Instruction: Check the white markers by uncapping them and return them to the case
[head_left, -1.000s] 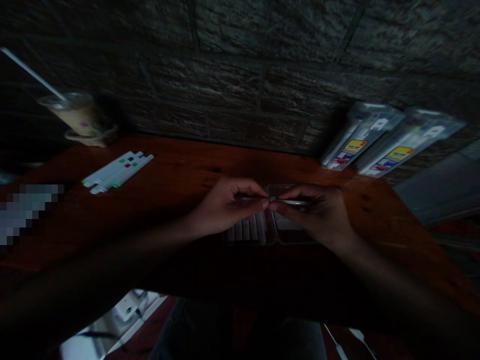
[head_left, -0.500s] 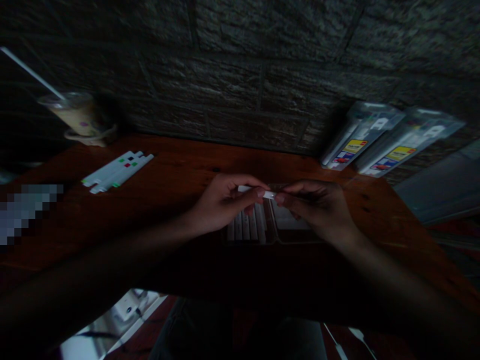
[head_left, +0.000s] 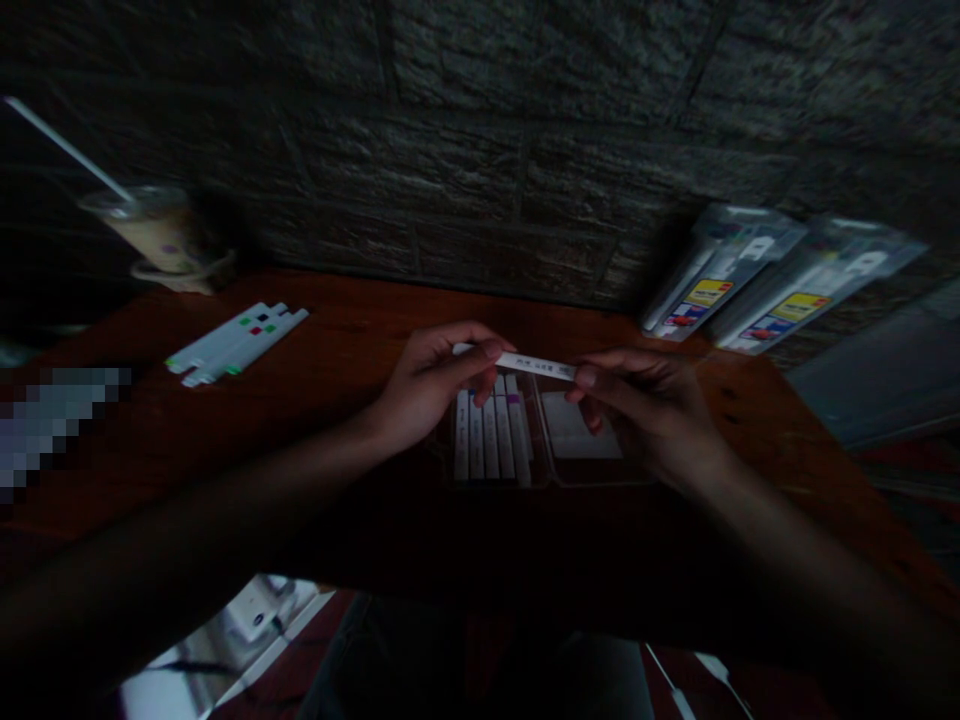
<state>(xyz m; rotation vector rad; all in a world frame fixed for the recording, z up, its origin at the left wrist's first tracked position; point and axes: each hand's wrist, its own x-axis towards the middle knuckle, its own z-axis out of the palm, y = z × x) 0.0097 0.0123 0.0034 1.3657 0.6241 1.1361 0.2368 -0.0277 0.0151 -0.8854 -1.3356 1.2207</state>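
Observation:
A white marker (head_left: 536, 365) with dark lettering is held level between my two hands. My left hand (head_left: 431, 385) pinches its left end between thumb and fingers. At its right end, my right hand (head_left: 637, 405) grips it the same way. Just below lies an opened clear plastic case (head_left: 550, 470). Several white markers (head_left: 491, 440) lie side by side in its left half, one with a purple band. A pale rectangular insert (head_left: 581, 430) shows in the right half, partly covered by my right hand.
Several white markers (head_left: 236, 345) with coloured marks lie at the left of the wooden table (head_left: 360, 310). Behind them stands a drink cup (head_left: 161, 235) with a straw. Two packed clear cases (head_left: 690, 285) lean on the stone wall at the right.
My left hand has moved slightly up and left along the marker, so its printed side now shows between my hands. More of the markers in the case is visible.

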